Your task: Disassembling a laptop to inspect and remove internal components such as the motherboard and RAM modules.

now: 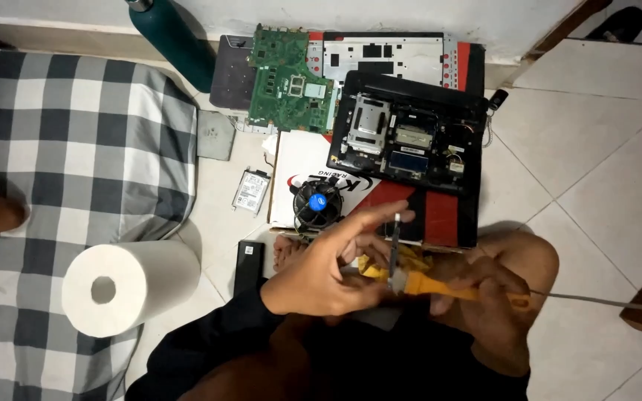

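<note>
Fingers of my left hand (pixel 321 271) are curled loosely, the index and thumb stretched toward 1 o'clock and pinching the top of a thin metal rod (pixel 395 241) that stands upright. At 3 o'clock from it, my right hand (pixel 484 293) is closed around the yellow handle (pixel 440 284) of the tool, which lies across my lap with a cord (pixel 611 301) running off toward 3 o'clock. A scrap of yellow cloth (pixel 380 263) shows under both hands.

Far at 9 o'clock lies a checked blanket (pixel 76 134) with 1 roll of white paper towel (pixel 124 286) on it. At 11 o'clock from my hands, a small drive (pixel 251 191) rests on the tiled floor (pixel 603 171), and a dark green bottle (pixel 172 37) stands beyond it. At 12 o'clock, a round cooling fan (pixel 318 202) sits on a white and red box (pixel 410 208). Beyond it lie a green circuit board (pixel 285 78) and, toward 1 o'clock, an opened black laptop base (pixel 410 134).
</note>
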